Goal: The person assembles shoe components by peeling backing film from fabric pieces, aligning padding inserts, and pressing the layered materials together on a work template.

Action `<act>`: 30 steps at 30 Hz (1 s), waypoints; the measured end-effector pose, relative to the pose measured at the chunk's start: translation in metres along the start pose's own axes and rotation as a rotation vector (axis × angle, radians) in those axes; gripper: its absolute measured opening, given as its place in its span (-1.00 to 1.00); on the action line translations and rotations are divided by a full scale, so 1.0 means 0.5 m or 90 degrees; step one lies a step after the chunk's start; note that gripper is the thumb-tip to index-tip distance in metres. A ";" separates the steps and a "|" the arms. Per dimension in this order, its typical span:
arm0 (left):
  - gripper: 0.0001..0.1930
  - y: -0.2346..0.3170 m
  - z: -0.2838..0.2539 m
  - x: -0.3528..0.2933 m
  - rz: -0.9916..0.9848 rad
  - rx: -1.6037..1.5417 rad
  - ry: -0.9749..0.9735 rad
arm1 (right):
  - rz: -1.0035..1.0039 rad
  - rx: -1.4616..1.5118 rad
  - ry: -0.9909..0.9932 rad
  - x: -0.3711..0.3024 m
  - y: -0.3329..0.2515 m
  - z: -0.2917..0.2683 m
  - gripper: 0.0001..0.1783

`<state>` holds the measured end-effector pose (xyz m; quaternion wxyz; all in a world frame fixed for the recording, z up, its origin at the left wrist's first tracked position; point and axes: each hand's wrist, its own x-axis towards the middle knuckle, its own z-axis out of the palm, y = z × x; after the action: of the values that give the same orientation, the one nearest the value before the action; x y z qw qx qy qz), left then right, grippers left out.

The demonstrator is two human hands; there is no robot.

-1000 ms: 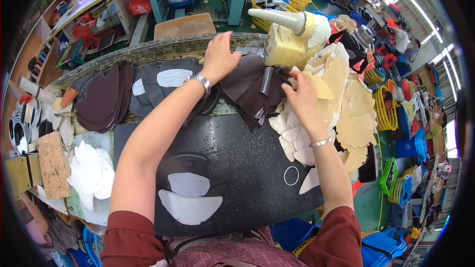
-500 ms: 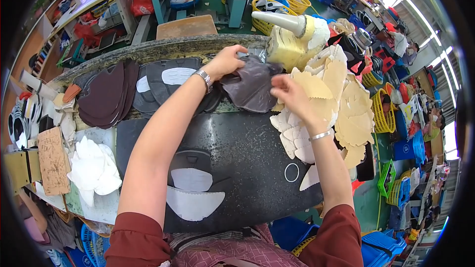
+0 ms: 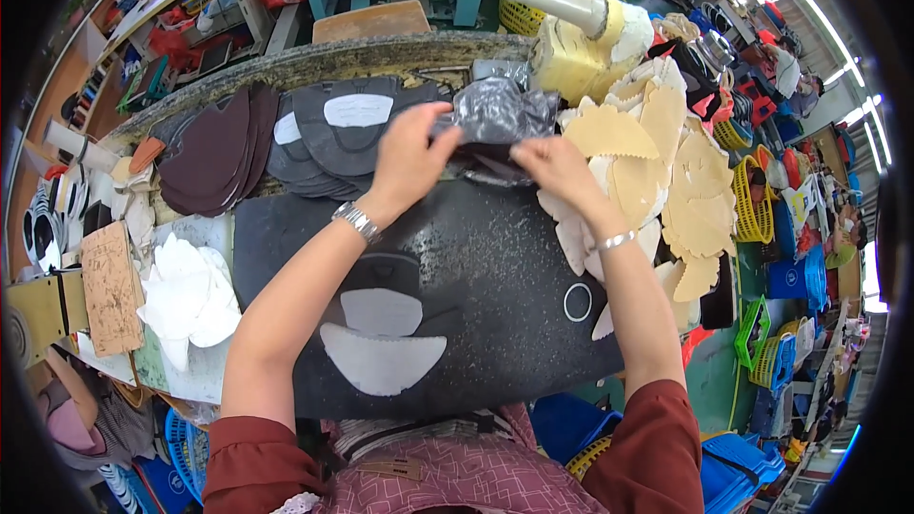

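Observation:
A crumpled, shiny clear plastic bag with dark pieces in it lies at the far side of the black board. My left hand has its thumb and fingers on the bag's left edge, slightly blurred. At its lower right edge, my right hand pinches the bag, fingers curled in. Dark grey curved pieces are stacked left of my left hand, one with a white patch on top. Nearer to me on the board, a white patch lies above a grey-white half-moon piece.
Brown-maroon pieces are fanned at far left. White pieces sit beside a worn wooden block. Cream zigzag-edged pieces pile up on the right, near a yellowish taped block with a cone. A white ring rests on the board.
The bag has turned over and spread, its shiny plastic now uppermost. My left hand has come down and nearer to me, from the bag's top to its left side. The view has shifted slightly.

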<state>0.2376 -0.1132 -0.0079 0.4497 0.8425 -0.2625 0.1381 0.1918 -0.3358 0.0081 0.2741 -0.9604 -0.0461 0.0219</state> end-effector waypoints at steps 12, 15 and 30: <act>-0.42 0.195 -0.089 -0.164 0.080 -0.065 0.050 | 0.070 1.103 0.038 -0.190 -0.212 0.012 -0.81; -0.54 0.224 -0.085 -0.202 -0.009 -0.198 0.013 | 0.080 1.136 0.088 -0.259 -0.224 0.032 -0.78; -0.89 0.178 -0.290 -0.093 0.004 -0.005 0.175 | -0.129 -0.287 0.299 -0.082 -0.032 0.149 -0.55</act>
<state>0.1494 -0.0187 0.1123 0.4846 0.8129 -0.2014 0.2526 0.1447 -0.2870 -0.0460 0.0589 -0.9662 -0.0803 -0.2378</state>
